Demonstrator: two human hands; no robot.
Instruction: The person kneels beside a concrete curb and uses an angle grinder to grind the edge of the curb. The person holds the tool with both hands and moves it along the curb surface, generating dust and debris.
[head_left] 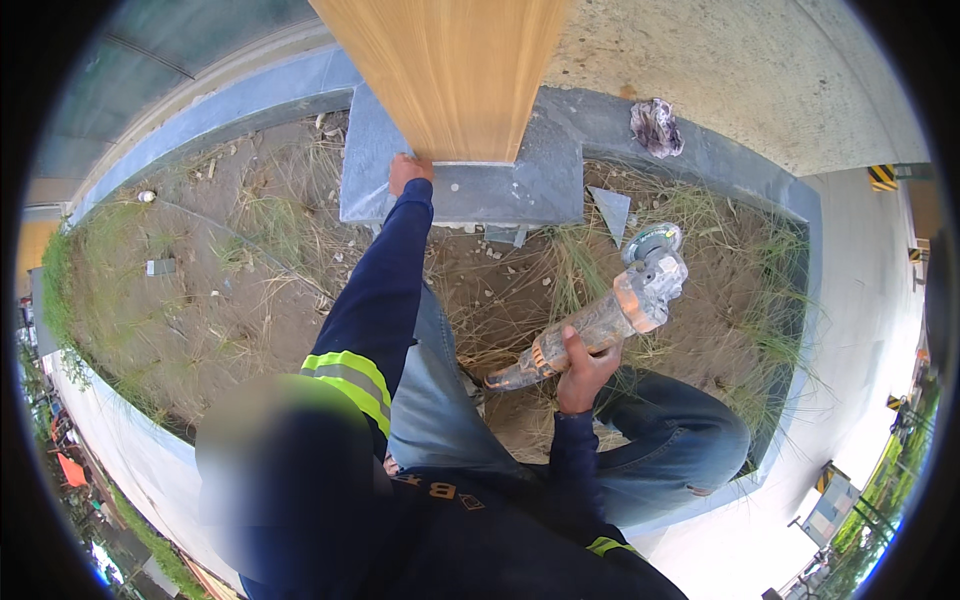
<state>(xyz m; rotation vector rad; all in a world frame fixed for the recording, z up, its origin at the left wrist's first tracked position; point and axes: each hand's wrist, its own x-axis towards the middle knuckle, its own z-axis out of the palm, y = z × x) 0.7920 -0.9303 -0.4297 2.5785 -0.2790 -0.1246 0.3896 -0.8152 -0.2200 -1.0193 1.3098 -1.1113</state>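
Note:
My right hand (586, 372) is wrapped round the body of a dusty angle grinder (606, 312). The grinder's orange-banded body points up and to the right, and its disc (653, 242) sits at the far end, above the soil. Further off, my left hand (408, 172) is curled closed against the lower left corner of a wood-grain column (465, 90). It rests at the grey stone slab (390, 200) that surrounds the column's foot. Whatever its fingers may hold is hidden.
A triangular grey tile offcut (610, 212) leans by the slab's right corner. A crumpled cloth or bag (656, 127) lies on the grey ledge (735, 160) at the back right. Dry grass and rubble cover the soil (250, 280). My bent knee (690, 430) is at the right.

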